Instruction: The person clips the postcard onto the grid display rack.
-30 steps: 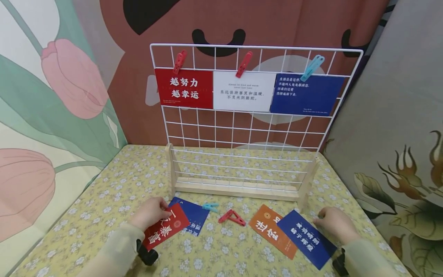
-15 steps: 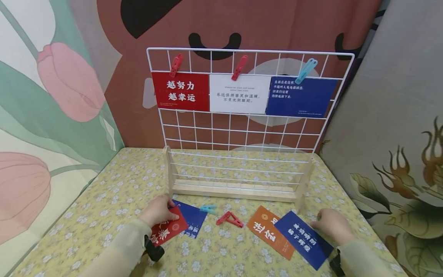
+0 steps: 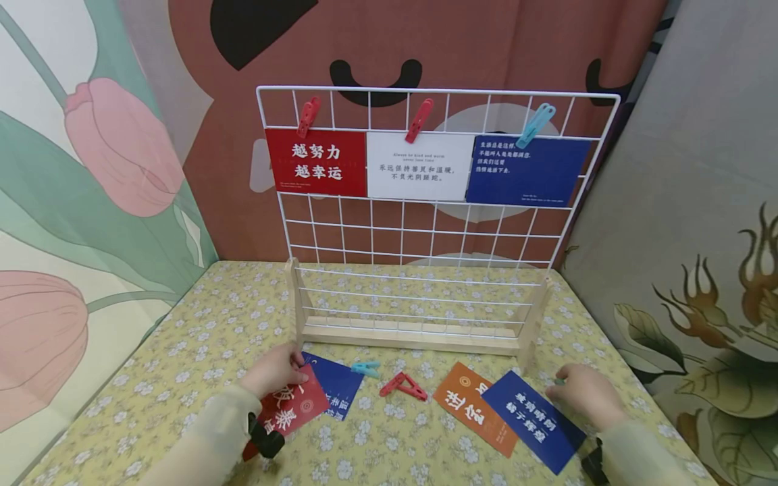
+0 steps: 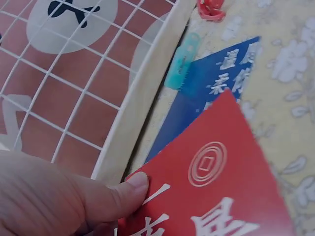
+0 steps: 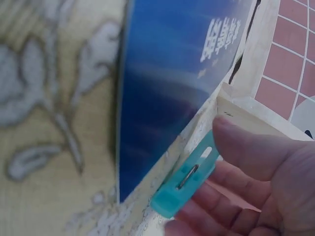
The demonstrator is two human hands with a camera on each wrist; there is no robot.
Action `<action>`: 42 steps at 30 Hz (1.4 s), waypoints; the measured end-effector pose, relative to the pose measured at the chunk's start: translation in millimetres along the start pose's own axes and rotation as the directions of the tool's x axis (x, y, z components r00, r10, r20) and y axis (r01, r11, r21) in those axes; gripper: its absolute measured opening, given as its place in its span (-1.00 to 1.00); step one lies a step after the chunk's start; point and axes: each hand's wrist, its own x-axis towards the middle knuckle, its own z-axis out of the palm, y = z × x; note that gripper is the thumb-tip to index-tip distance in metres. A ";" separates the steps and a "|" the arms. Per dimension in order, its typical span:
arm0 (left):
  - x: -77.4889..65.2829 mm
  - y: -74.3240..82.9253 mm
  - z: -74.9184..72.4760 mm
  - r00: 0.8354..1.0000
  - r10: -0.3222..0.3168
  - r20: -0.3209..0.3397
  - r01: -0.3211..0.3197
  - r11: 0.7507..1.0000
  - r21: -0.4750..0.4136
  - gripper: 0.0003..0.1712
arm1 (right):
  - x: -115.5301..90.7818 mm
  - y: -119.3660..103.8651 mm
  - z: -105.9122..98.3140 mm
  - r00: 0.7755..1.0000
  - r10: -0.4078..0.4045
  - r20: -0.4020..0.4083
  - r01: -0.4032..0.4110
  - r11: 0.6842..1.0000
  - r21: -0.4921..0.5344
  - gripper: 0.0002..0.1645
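Observation:
My left hand (image 3: 276, 370) pinches the upper edge of a red card (image 3: 298, 405) with white characters, thumb on its printed face. In the left wrist view the card overlaps a dark blue card (image 4: 197, 93) lying on the cloth. My right hand (image 3: 588, 393) holds a teal clothespin (image 5: 184, 179) between thumb and fingers, beside another blue card (image 3: 535, 420). That card partly covers an orange card (image 3: 471, 405). Between the two pairs of cards lie a light blue clothespin (image 3: 365, 368) and red clothespins (image 3: 404, 386).
Behind stands a white wire grid (image 3: 419, 236) on a wooden base (image 3: 413, 335). Clipped along its top are a red card (image 3: 319, 182), a white card (image 3: 419, 185) and a blue card (image 3: 535, 175). Yellow floral cloth (image 3: 243, 304) covers the table, with printed curtains around.
The head view has shifted slightly, so the rack sits a little lower and left. The red card has tilted in my left hand, showing more print than half a second ago.

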 end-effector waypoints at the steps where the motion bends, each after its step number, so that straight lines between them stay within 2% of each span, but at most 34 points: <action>1: -0.4 -0.7 -1.4 1.000 0.008 0.001 -0.008 1.000 -0.020 -0.73 | -0.5 -0.2 -0.8 1.000 -0.003 -0.003 0.003 1.000 0.002 -0.28; 5: -2.3 -2.4 -9.1 1.000 0.011 0.019 -0.008 0.995 -0.104 -0.77 | -2.1 -2.2 -4.1 0.998 -0.040 -0.054 0.039 0.999 -0.015 -0.35; 11: -6.4 -4.5 -25.6 0.996 -0.044 0.077 0.057 0.983 -0.177 -0.88 | -6.3 -10.3 -11.8 0.984 -0.106 -0.142 0.104 0.994 -0.023 -0.41; 13: -7.9 -5.5 -30.0 0.994 -0.049 0.092 0.066 0.979 -0.192 -0.85 | -7.7 -13.1 -14.2 0.983 -0.106 -0.147 0.106 0.994 -0.010 -0.40; 15: -9.4 -5.8 -33.2 0.994 -0.053 0.097 0.072 0.977 -0.200 -0.80 | -8.8 -15.3 -15.6 0.985 -0.100 -0.143 0.101 0.995 0.002 -0.36; 20: -10.5 -9.8 -38.7 0.997 -0.021 0.078 0.038 0.975 -0.217 -0.70 | -13.4 -22.8 -20.5 0.986 -0.099 -0.135 0.106 0.994 0.040 -0.20; 26: -10.8 -14.4 -47.8 0.997 -0.034 0.063 0.049 0.966 -0.255 -0.74 | -23.4 -37.2 -25.6 0.963 -0.150 -0.223 0.176 0.979 0.103 -0.16; 29: -12.4 -16.2 -51.4 0.998 -0.039 0.055 0.054 0.950 -0.308 -0.77 | -26.0 -44.8 -28.2 0.955 -0.151 -0.255 0.192 0.971 0.143 -0.07; 34: -14.6 -19.0 -56.0 0.998 -0.024 0.058 0.045 0.919 -0.391 -0.74 | -27.8 -56.7 -31.8 0.960 -0.126 -0.250 0.193 0.946 0.260 0.02; 36: -15.3 -19.4 -58.9 0.998 0.006 0.061 0.020 0.906 -0.422 -0.72 | -27.9 -60.6 -32.0 0.958 -0.126 -0.259 0.205 0.929 0.307 0.01; 42: -17.6 -13.1 -68.3 0.991 0.120 0.055 -0.071 0.836 -0.545 -0.71 | -27.5 -73.9 -33.9 0.949 -0.149 -0.276 0.254 0.883 0.395 -0.01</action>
